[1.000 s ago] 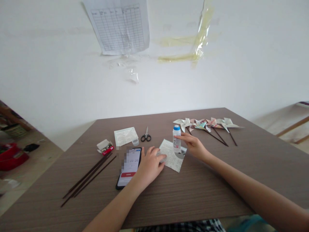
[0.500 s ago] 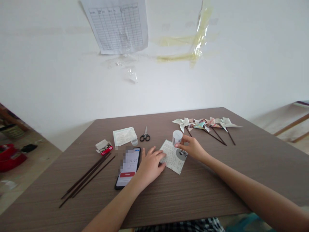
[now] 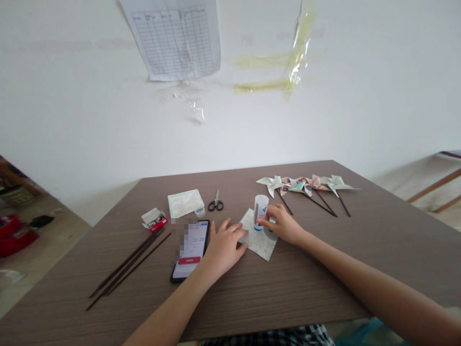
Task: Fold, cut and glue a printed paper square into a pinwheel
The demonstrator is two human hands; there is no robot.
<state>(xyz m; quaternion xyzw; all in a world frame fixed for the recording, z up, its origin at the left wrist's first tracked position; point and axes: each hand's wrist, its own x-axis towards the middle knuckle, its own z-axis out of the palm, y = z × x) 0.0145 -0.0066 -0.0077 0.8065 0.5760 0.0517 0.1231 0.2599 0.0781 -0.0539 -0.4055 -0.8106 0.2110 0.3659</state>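
Observation:
My right hand [image 3: 284,224] grips a glue stick [image 3: 260,211], a white tube with a blue and red label, upright over a square of printed paper [image 3: 259,245]. Its lower end meets the paper, and the fingers cover part of the label. At the left edge of that sheet, my left hand [image 3: 226,242] lies flat with fingers spread, its fingertips touching the paper. A smartphone [image 3: 194,250] rests just left of this hand. Beyond it are a small translucent cap [image 3: 200,211] and black-handled scissors [image 3: 216,204].
Several paper pinwheels [image 3: 306,184] on dark sticks lie at the back right. On the left are loose dark sticks [image 3: 126,266], a small open red-and-white box [image 3: 155,221] and more paper squares [image 3: 184,203]. The wooden table [image 3: 306,293] meets a white wall.
My right hand has shifted the glue stick slightly left across the paper, and more of its label shows. The left hand has stayed in place.

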